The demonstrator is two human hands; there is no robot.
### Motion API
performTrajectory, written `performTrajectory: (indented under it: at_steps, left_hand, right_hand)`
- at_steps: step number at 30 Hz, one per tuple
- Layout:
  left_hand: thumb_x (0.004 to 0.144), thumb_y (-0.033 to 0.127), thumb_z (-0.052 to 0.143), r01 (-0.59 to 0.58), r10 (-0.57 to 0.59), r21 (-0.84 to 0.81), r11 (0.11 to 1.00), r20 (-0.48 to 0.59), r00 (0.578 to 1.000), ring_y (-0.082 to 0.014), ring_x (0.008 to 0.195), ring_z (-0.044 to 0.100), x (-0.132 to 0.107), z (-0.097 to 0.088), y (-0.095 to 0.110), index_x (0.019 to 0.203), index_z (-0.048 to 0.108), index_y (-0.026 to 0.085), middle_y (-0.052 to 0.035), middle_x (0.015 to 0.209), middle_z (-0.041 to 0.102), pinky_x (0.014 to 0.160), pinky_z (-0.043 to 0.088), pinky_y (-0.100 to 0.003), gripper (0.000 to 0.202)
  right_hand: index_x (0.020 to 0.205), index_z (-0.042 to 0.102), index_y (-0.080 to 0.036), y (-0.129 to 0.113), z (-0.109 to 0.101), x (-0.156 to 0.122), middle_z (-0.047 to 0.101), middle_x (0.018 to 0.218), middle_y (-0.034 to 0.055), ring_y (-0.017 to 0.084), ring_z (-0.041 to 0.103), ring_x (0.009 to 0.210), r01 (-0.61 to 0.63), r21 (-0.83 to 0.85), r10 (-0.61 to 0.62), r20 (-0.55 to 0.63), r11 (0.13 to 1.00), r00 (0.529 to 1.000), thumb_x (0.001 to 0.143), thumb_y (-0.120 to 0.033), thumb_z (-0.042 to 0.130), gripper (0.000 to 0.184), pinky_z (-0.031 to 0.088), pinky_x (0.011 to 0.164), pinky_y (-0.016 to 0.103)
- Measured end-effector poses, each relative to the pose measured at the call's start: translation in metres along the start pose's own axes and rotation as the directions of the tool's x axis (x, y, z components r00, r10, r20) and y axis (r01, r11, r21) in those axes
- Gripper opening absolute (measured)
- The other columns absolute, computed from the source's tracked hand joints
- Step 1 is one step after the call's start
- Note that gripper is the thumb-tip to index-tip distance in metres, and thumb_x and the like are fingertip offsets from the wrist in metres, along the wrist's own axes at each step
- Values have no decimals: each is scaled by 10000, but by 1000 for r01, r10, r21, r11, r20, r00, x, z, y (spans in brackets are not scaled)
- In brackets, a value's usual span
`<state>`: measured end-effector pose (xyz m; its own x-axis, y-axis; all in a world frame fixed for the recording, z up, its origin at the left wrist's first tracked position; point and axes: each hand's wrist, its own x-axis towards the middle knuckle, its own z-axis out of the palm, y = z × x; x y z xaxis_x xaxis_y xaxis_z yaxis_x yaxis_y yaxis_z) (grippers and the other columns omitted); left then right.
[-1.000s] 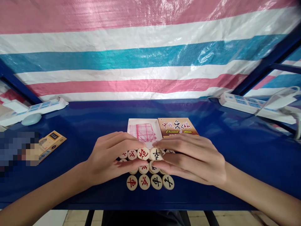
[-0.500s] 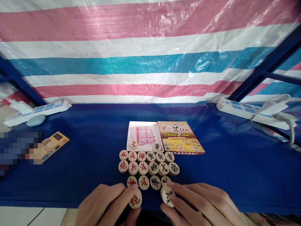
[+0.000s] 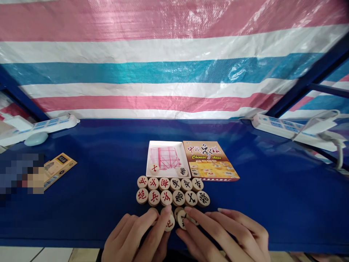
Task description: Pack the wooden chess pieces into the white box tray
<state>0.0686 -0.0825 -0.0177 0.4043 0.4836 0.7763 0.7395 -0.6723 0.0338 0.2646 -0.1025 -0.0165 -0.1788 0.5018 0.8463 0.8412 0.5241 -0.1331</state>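
Observation:
My left hand [image 3: 136, 233] pinches a red-lettered Chinese chess piece [image 3: 170, 223] between its fingers, low in front of the stacks. My right hand [image 3: 226, 233] is closed on a black-lettered chess piece [image 3: 181, 220], close beside the red one. Both held pieces are over or against the nearest row of pieces, which my fingers mostly cover; whether they touch it, I cannot tell. Farther back stand two rows of stacked round pieces, red-lettered ones [image 3: 154, 197] on the left and black-lettered ones [image 3: 191, 198] on the right.
Behind the stacks lie an open white box [image 3: 152, 174] with a few pieces inside and its brown Chinese chess lid [image 3: 203, 154]. White power strips [image 3: 286, 127] sit at both rear corners. A printed card [image 3: 61, 165] lies left on the blue table [image 3: 109, 160].
Both hands have moved forward and toward each other, carrying their pieces to the nearest row. That row was visible before and is now mostly covered.

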Motion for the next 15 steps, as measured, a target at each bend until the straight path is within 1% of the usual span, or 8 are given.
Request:
performTrajectory:
  at_steps: [2,5,9,13,15]
  left_hand:
    - [916,134,608,-7,7,-4,1000,-2,1000,-88,555,611,0,-1,-1,1074,730,164,-17,815,728,536,466,-252,202]
    - [910,149,621,-14,14,12,1000,8,1000,-88,566,613,-1,0,-1,1082,730,165,-17,826,726,553,469,-255,203]
    - [918,163,620,-29,29,17,999,16,999,-93,587,618,-4,3,-1,1108,730,162,-10,815,712,574,462,-270,219]
    - [917,182,635,-19,19,0,1000,23,1000,-89,609,610,-8,4,0,1145,721,178,-10,851,716,580,451,-266,244]
    - [913,183,645,-7,7,-4,1000,-11,1000,-86,627,615,-9,4,0,1127,731,199,-3,861,723,592,446,-261,231]
  right_hand:
    - [922,751,-286,0,-2,0,768,934,-105,164,638,724,-18,10,18,39,1000,999,867,-260,714,71,406,769,409]
    - [928,751,-282,-1,-4,-1,771,911,-94,165,635,724,-35,12,35,18,999,999,861,-240,720,85,408,788,406]
    - [909,753,-268,-3,-3,-4,772,883,-86,150,629,718,-47,5,47,32,999,998,853,-217,728,81,421,814,394]
    - [916,753,-294,-2,-2,-8,767,893,-112,127,626,750,-53,-42,54,15,998,998,841,-303,762,76,429,865,370]
    - [912,753,-305,-1,-2,-9,765,896,-122,122,623,751,-44,-57,45,18,997,999,837,-329,767,80,428,873,365]
